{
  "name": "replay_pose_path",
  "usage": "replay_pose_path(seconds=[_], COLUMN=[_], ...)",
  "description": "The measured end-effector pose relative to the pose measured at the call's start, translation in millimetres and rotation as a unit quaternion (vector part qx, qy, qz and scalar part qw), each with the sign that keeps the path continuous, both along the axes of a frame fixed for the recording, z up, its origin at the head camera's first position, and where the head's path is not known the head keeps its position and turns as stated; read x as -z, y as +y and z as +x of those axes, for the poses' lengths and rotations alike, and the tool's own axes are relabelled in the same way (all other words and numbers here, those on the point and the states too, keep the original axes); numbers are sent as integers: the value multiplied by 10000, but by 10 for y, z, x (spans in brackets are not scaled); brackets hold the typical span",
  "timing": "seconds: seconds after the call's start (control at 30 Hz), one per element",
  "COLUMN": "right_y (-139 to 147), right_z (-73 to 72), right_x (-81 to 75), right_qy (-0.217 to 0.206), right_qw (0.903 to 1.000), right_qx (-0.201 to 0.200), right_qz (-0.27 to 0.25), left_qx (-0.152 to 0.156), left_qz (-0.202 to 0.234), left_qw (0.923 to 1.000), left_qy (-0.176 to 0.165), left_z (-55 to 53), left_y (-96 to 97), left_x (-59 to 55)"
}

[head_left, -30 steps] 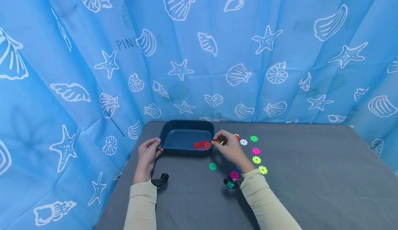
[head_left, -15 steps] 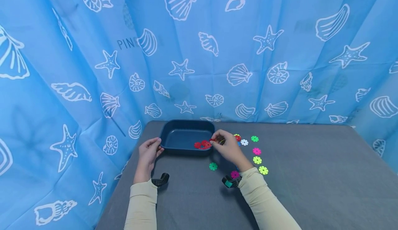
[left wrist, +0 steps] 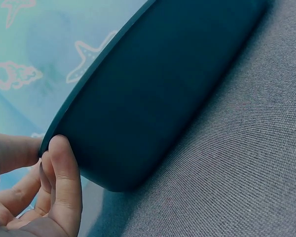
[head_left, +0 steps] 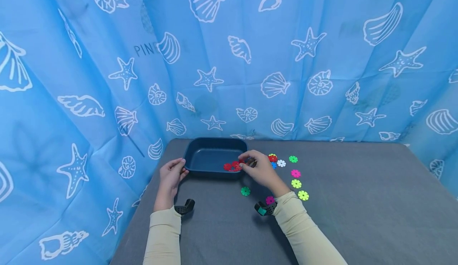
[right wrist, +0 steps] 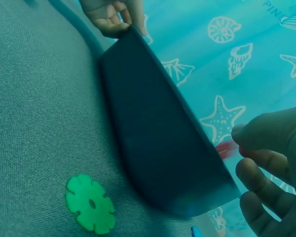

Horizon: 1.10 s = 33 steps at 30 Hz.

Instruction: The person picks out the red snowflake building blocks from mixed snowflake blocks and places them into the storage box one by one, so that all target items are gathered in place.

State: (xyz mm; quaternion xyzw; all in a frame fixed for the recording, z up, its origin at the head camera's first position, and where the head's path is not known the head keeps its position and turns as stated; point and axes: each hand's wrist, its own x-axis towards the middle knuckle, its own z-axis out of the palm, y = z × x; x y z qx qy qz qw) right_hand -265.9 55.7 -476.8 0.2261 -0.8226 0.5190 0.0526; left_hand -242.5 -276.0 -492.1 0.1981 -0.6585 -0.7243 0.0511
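Observation:
A dark blue rectangular tray [head_left: 207, 159] with raised walls stands at the back left of the table. My left hand [head_left: 171, 177] pinches its front left corner, thumb on the rim and fingers outside the wall [left wrist: 138, 94]. Several red snowflake discs [head_left: 228, 167] lie inside near the front right corner. Over the tray's right rim, my right hand [head_left: 262, 173] pinches another red snowflake disc [right wrist: 227, 149] between thumb and index finger; it looks blurred in the right wrist view, and the fingers partly cover it in the head view.
Outside the tray lie a green disc [head_left: 245, 191], a pink disc [head_left: 270, 200] near my right wrist, and to the right a white disc [head_left: 281, 163], a blue disc [head_left: 273, 164] and several yellow, pink, green and red ones. A blue shell-patterned curtain [head_left: 229, 58] hangs behind the table.
My right hand has moved slightly left, carrying the red snowflake disc from beside the tray's right rim to over it. My left hand keeps its hold on the tray.

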Motion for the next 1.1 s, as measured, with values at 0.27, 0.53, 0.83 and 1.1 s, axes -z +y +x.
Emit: replay_pose_path(seconds=[0.27, 0.53, 0.83, 1.1], right_y=[33, 112, 239, 351], right_z=[14, -1, -28, -89], right_x=[-12, -38, -82, -100], right_qy=[101, 146, 148, 106], right_qw=[9999, 9998, 9996, 9990], right_qx=[-78, 38, 239, 397], right_qz=[-80, -155, 12, 193], left_qx=[-27, 11, 5, -44], left_qz=[-10, -10, -30, -22], left_qw=[10000, 10000, 9999, 10000], left_qy=[-52, -74, -123, -67], left_z=[-2, -14, -13, -24], left_y=[-4, -8, -2, 4], left_x=[14, 1, -5, 10])
